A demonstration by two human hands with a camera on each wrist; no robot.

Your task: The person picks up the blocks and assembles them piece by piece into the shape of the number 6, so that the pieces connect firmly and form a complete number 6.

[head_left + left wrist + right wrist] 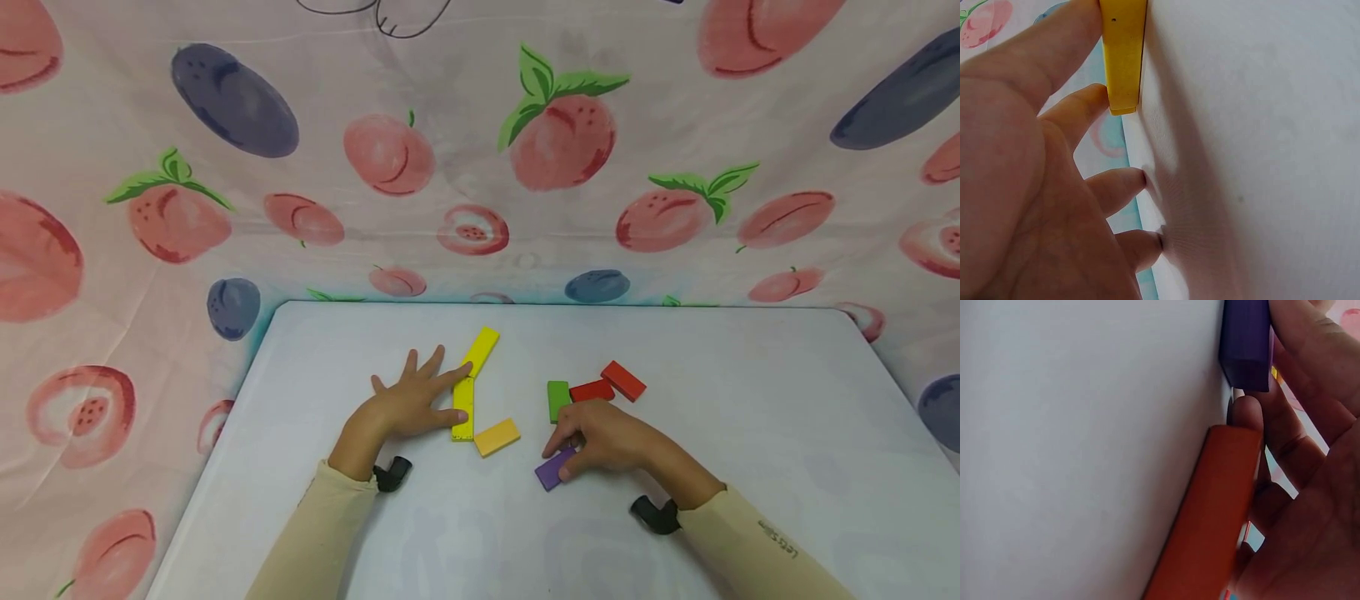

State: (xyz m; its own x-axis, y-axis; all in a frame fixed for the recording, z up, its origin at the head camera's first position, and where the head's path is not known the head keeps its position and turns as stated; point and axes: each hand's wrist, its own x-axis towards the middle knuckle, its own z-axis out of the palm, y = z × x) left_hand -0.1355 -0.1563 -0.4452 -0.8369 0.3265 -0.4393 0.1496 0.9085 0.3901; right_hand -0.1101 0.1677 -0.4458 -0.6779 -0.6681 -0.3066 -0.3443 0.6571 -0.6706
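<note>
My left hand (412,404) is spread flat over the left side of the work. Its thumb rests on the lower yellow block (463,421), and its index fingertip is where that piece meets the upper, slanted yellow block (483,346). The remaining fingers reach out straight onto the table. With thumb and index finger, my right hand (607,437) pinches a flat purple block (551,471) lying on the white surface. An orange-red block (1204,519) shows beside that hand's curled fingers in the right wrist view; the hand hides it in the head view.
An orange-yellow block (497,437) lies at the foot of the yellow pair. Beyond the right hand are a green block (558,398), a red block (592,390) beside it and another red block (624,381). The white table (750,358) ends at a fruit-patterned cloth (465,158).
</note>
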